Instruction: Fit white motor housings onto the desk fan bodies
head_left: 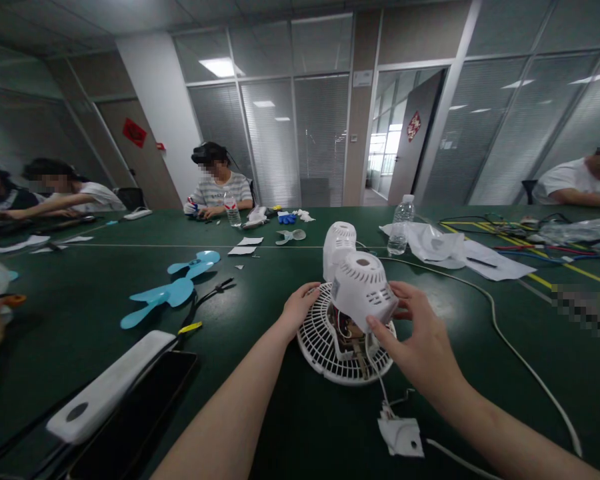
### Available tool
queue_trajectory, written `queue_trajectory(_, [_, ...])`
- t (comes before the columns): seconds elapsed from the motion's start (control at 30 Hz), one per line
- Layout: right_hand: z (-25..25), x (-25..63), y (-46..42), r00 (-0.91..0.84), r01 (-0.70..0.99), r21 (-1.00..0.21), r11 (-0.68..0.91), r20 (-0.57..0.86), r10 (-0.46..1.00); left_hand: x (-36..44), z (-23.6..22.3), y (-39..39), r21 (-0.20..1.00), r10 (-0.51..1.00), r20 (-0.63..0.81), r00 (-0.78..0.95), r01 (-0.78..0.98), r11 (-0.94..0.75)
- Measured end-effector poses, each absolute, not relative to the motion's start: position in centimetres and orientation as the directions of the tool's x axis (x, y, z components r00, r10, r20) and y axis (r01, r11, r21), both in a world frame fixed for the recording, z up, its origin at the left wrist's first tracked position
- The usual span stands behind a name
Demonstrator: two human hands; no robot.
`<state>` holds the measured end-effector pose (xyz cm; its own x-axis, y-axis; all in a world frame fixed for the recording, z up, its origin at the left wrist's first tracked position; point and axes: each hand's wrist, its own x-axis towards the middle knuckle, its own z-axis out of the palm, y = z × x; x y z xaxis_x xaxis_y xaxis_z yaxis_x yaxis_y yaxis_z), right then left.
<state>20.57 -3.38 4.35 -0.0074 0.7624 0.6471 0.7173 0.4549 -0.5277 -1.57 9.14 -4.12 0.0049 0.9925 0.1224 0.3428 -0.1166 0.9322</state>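
A white fan grille (320, 350) lies on the green table in front of me, with exposed wiring and a motor (353, 337) on top of it. My left hand (300, 310) grips the far left side of the grille's rim. Tilted above the motor is a white vented motor cover (365, 283), pinched at its right side between the thumb and fingers of my right hand (420, 333). Behind it stands another white vented housing (339, 243). Thin wires run down from the motor area to a small white plate (401, 437) near the table's front.
Blue fan blades (167, 297), a white power strip (115, 383) and a black phone (140, 413) lie on the left. A plastic bottle (403, 227), paper sheets (495, 259) and a white cord (495, 313) are on the right. Several people sit around the table.
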Motion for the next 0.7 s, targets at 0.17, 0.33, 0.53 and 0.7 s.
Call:
queue_trajectory(0.17, [4.5, 20.7, -3.6, -0.098, 0.776, -0.467, 0.424, 0.575, 0.812, -1.5, -3.8, 8.9, 0.923, 0.990, 0.135, 0.029, 0.360, -0.136])
queue_trajectory(0.33, [4.6, 21.4, -2.6, -0.084, 0.711, -0.492, 0.503, 0.651, 0.755, -1.5, -3.6, 8.9, 0.882, 0.981, 0.195, 0.009, 0.436, -0.179])
queue_trajectory(0.53, [1.8, 23.0, -1.0, -0.023, 0.560, -0.629, 0.540, 0.640, 0.768, -1.4, -1.5, 8.0, 0.796, 0.929, 0.369, -0.029, 0.526, -0.299])
queue_trajectory(0.7, [0.4, 23.4, -0.4, -0.171, 0.317, -0.788, 0.528, 0.500, 0.849, -0.5, 1.5, 5.0, 0.662, 0.756, 0.642, 0.129, 0.405, -0.631])
